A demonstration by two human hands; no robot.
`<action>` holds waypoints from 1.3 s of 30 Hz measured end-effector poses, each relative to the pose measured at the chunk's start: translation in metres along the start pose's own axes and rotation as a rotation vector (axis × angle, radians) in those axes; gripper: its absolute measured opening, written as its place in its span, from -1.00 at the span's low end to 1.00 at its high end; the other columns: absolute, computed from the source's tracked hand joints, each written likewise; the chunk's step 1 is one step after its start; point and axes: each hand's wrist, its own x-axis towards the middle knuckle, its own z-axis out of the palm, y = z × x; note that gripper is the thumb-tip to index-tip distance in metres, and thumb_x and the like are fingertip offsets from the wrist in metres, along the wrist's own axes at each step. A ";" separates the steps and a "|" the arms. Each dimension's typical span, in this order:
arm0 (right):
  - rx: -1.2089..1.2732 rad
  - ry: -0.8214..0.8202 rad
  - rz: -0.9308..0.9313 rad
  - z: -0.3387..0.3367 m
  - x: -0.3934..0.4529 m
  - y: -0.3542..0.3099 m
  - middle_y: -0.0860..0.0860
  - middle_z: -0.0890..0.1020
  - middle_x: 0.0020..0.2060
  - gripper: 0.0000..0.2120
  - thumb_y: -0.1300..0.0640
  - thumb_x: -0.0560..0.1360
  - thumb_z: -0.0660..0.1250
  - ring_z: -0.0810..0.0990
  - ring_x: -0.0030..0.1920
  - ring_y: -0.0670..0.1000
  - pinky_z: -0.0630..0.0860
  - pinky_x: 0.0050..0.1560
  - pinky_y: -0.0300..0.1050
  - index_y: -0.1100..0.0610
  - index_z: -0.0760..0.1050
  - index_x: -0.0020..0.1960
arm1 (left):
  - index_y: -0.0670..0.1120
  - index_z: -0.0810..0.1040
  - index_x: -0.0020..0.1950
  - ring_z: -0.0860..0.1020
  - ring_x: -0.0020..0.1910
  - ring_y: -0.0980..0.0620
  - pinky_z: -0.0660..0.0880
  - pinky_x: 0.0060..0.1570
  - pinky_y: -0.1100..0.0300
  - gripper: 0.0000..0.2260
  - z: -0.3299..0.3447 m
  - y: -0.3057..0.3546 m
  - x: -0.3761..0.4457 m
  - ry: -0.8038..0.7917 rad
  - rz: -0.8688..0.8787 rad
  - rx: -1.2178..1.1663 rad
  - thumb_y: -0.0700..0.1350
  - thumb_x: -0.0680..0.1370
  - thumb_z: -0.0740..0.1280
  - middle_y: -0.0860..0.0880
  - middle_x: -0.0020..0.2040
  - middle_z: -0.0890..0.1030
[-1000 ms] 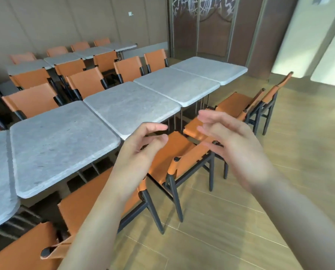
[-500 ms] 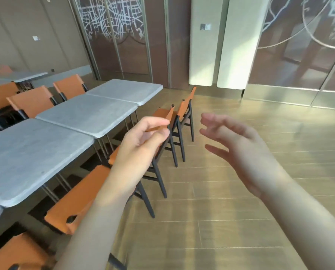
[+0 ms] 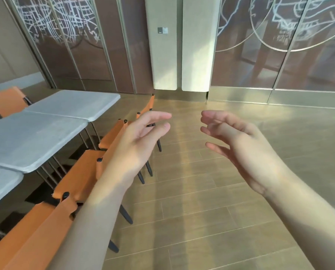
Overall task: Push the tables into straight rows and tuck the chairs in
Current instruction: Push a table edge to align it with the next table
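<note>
Hovering palm-to-palm above the floor, left hand (image 3: 141, 141) and right hand (image 3: 246, 145) are released, fingers loosely spread.

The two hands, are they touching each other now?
Apart. In the head view, a strip of bare wooden floor shows between the fingertips of the left hand and those of the right hand; neither holds anything.

a single head-worn wide-angle view looks forward and down from beside the row of grey tables (image 3: 36, 133), toward the panelled wall (image 3: 260, 45) across the wooden floor (image 3: 201, 211).
</note>
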 end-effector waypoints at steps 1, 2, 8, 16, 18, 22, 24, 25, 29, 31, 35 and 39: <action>0.001 0.004 0.003 -0.003 0.009 0.002 -0.15 0.68 0.13 -0.76 0.21 0.60 0.29 0.63 0.17 -0.20 0.51 0.34 0.04 -0.04 0.63 0.16 | 0.29 0.64 0.12 0.56 0.23 0.30 0.41 0.42 -0.03 -0.80 0.004 -0.003 0.011 -0.006 0.001 -0.008 0.15 0.53 0.32 0.35 0.15 0.63; 0.001 0.014 0.008 -0.008 0.022 0.006 -0.15 0.68 0.13 -0.75 0.21 0.60 0.29 0.63 0.17 -0.19 0.50 0.34 0.05 -0.04 0.63 0.16 | 0.27 0.64 0.12 0.57 0.22 0.30 0.41 0.42 -0.02 -0.83 0.009 -0.008 0.027 -0.014 -0.002 -0.024 0.11 0.57 0.34 0.35 0.14 0.63; 0.000 0.044 0.017 -0.016 0.125 0.018 -0.11 0.69 0.13 -0.76 0.20 0.58 0.31 0.63 0.19 -0.16 0.51 0.33 0.05 -0.03 0.64 0.15 | 0.29 0.64 0.13 0.57 0.22 0.30 0.43 0.39 0.00 -0.80 0.031 -0.031 0.130 -0.078 0.008 -0.077 0.13 0.54 0.31 0.37 0.15 0.62; -0.005 0.057 -0.016 -0.005 0.300 0.007 -0.12 0.70 0.08 -0.76 0.20 0.59 0.30 0.63 0.18 -0.17 0.52 0.32 0.04 -0.04 0.64 0.15 | 0.27 0.63 0.13 0.57 0.21 0.30 0.43 0.40 0.00 -0.83 0.027 -0.057 0.297 -0.084 0.046 -0.105 0.11 0.57 0.33 0.35 0.16 0.61; 0.004 0.074 -0.025 -0.006 0.332 0.007 -0.13 0.70 0.07 -0.77 0.19 0.59 0.30 0.62 0.17 -0.17 0.52 0.32 0.03 -0.04 0.64 0.15 | 0.27 0.63 0.13 0.57 0.22 0.30 0.43 0.40 -0.01 -0.85 0.031 -0.061 0.335 -0.092 0.060 -0.097 0.09 0.60 0.34 0.33 0.19 0.61; 0.030 0.120 -0.027 -0.017 0.384 0.008 -0.13 0.70 0.07 -0.79 0.19 0.60 0.31 0.61 0.20 -0.15 0.52 0.33 0.04 -0.04 0.64 0.13 | 0.24 0.64 0.12 0.58 0.21 0.29 0.45 0.37 -0.02 -0.76 0.043 -0.064 0.395 -0.098 0.084 -0.105 0.14 0.49 0.30 0.32 0.18 0.62; 0.033 0.137 -0.038 -0.025 0.408 0.010 -0.14 0.70 0.05 -0.79 0.18 0.60 0.30 0.61 0.21 -0.15 0.52 0.32 0.04 -0.03 0.64 0.13 | 0.24 0.64 0.13 0.59 0.20 0.28 0.46 0.37 -0.03 -0.75 0.050 -0.068 0.421 -0.113 0.100 -0.105 0.14 0.49 0.30 0.32 0.18 0.62; 0.033 0.144 -0.044 -0.029 0.419 0.011 -0.14 0.71 0.04 -0.79 0.18 0.60 0.30 0.60 0.22 -0.16 0.52 0.32 0.04 -0.03 0.64 0.14 | 0.24 0.64 0.13 0.59 0.20 0.28 0.46 0.37 -0.03 -0.75 0.052 -0.071 0.432 -0.117 0.103 -0.106 0.14 0.49 0.30 0.32 0.18 0.62; 0.036 0.166 -0.049 -0.046 0.469 0.020 -0.12 0.70 0.07 -0.78 0.19 0.61 0.28 0.60 0.23 -0.15 0.52 0.32 0.05 -0.04 0.65 0.12 | 0.26 0.65 0.11 0.59 0.19 0.28 0.46 0.36 -0.05 -0.77 0.067 -0.086 0.481 -0.118 0.101 -0.107 0.14 0.49 0.30 0.31 0.18 0.63; 0.034 0.160 -0.046 -0.055 0.497 0.026 -0.12 0.70 0.08 -0.78 0.19 0.61 0.28 0.60 0.23 -0.15 0.52 0.32 0.05 -0.03 0.65 0.13 | 0.26 0.65 0.10 0.60 0.19 0.28 0.46 0.36 -0.05 -0.77 0.079 -0.094 0.508 -0.130 0.091 -0.103 0.14 0.49 0.30 0.31 0.18 0.63; 0.039 0.096 -0.041 -0.077 0.558 0.037 -0.09 0.69 0.13 -0.77 0.19 0.60 0.29 0.63 0.19 -0.12 0.53 0.32 0.06 -0.02 0.65 0.14 | 0.25 0.64 0.12 0.59 0.21 0.27 0.44 0.38 -0.04 -0.77 0.107 -0.109 0.563 -0.171 0.081 -0.081 0.14 0.50 0.31 0.32 0.17 0.63; 0.029 0.033 -0.045 -0.106 0.629 0.041 -0.12 0.69 0.12 -0.75 0.21 0.60 0.27 0.64 0.18 -0.13 0.53 0.31 0.06 -0.03 0.66 0.13 | 0.23 0.64 0.13 0.59 0.21 0.28 0.44 0.38 -0.04 -0.77 0.134 -0.115 0.632 -0.160 0.075 -0.069 0.13 0.51 0.30 0.31 0.18 0.63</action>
